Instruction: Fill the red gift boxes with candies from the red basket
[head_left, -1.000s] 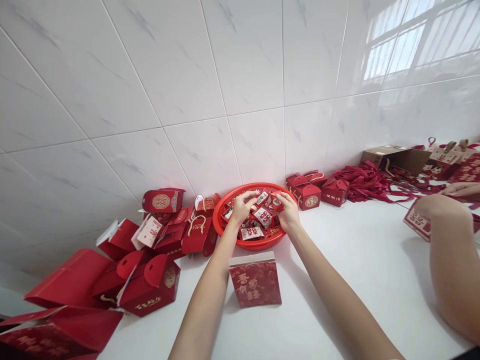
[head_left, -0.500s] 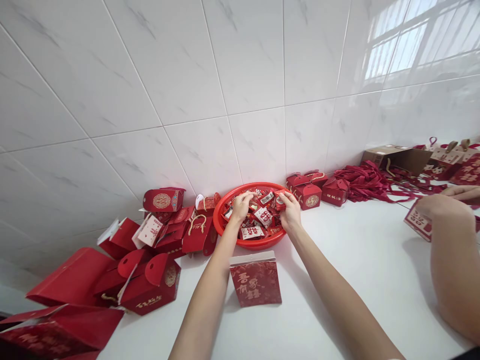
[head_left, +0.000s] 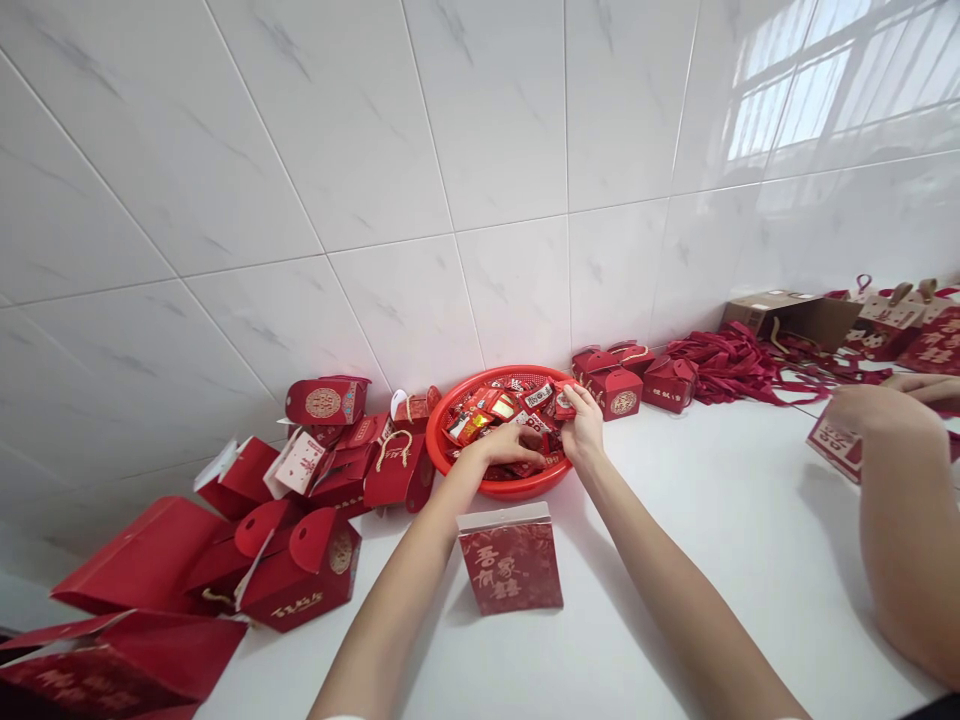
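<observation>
Two bare hands of yours are at the red plastic sieve basket (head_left: 525, 489), held apart from each other; take its centre as the clock's centre, with twelve toward the tiled wall (head_left: 510, 290). Your left hand (head_left: 510, 442) enters over the rim near seven o'clock, fingers curled down among the wrapped packets (head_left: 474, 424); whether they have closed on one, I cannot tell. Your right hand (head_left: 583, 425) is at three o'clock, its thumb and fingers pinched on a small red packet (head_left: 564, 404). Keeping that one at the rim probably leaves the middle open for your left fingers.

At six o'clock, just beside the basket, the maroon gift box (head_left: 510, 562) stands upright on the white table (head_left: 675, 520), gold characters facing you. Lying between your forearms, it seems placed for short reaches that neither arm blocks. I cannot see inside it.

From eight to nine o'clock, red gift boxes (head_left: 300, 580) crowd together, perhaps pushed aside to free the front. Toward two o'clock sit small handled boxes (head_left: 609, 385), then crimson ribbons (head_left: 724, 365) and a cardboard carton (head_left: 772, 302) farther off. At three o'clock, another person's hand (head_left: 885, 412) is near a patterned box (head_left: 834, 440), well apart from yours.
</observation>
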